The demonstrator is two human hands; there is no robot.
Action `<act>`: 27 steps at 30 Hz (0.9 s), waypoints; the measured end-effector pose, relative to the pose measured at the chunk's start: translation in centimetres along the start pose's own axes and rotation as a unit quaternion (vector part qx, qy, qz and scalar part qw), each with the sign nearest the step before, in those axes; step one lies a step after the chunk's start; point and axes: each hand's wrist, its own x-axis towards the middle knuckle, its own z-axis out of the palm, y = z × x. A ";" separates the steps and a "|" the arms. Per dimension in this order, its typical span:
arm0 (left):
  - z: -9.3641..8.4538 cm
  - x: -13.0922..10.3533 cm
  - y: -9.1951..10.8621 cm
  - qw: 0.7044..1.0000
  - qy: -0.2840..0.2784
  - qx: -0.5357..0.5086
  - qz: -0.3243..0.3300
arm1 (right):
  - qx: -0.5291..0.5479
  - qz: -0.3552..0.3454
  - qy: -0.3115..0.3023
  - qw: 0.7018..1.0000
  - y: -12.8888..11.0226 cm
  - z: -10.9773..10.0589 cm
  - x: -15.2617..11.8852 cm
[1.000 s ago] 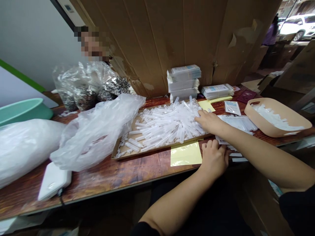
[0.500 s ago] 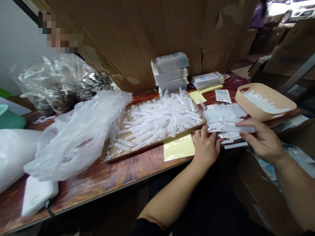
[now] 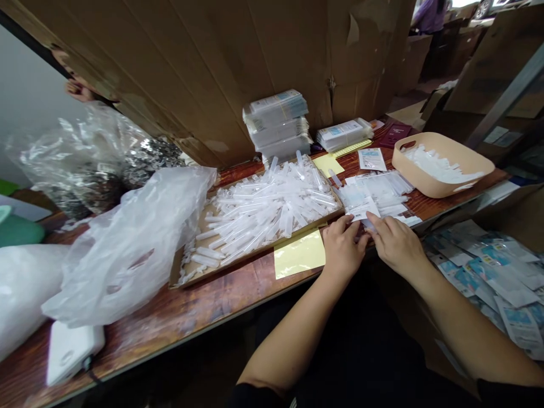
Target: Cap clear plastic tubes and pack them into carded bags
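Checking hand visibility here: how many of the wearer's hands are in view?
2: the left hand and the right hand, close together near the front of the table, both at a white packet.

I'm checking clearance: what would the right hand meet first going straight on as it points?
Most likely the packets, right in front of the right hand; exact depth is hard to judge.

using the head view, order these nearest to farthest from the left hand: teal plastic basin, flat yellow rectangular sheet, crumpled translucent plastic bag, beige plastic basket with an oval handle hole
1. Yellow sheet: just left of the left hand
2. Beige basket: ahead, to the right
3. Translucent bag: well to the left
4. Teal basin: at the picture's left edge
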 end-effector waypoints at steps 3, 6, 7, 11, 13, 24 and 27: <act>-0.9 0.4 -0.1 0.998 -0.019 -0.053 -0.013 | -0.006 0.003 -0.023 1.000 -0.9 -1.3 0.7; -2.5 0.9 0.3 0.995 -0.022 -0.099 -0.023 | 0.087 -0.006 -0.003 0.996 -1.2 -3.6 0.9; -3.1 1.0 0.5 0.993 -0.020 -0.114 -0.023 | 0.128 0.001 -0.003 0.992 -1.2 -4.4 0.8; -5.2 1.3 1.3 0.987 -0.012 -0.159 -0.017 | 0.276 0.064 -0.023 0.959 -1.2 -6.9 0.3; -6.0 1.2 1.7 0.984 -0.014 -0.178 -0.012 | 0.319 0.091 0.002 0.943 -1.3 -7.4 0.3; -8.5 0.4 2.9 0.935 -0.077 -0.325 -0.119 | 0.414 0.163 0.011 0.896 -1.1 -5.8 0.3; -9.2 0.1 3.5 0.919 -0.094 -0.362 -0.122 | 0.479 0.210 -0.001 0.852 -1.4 -6.1 0.1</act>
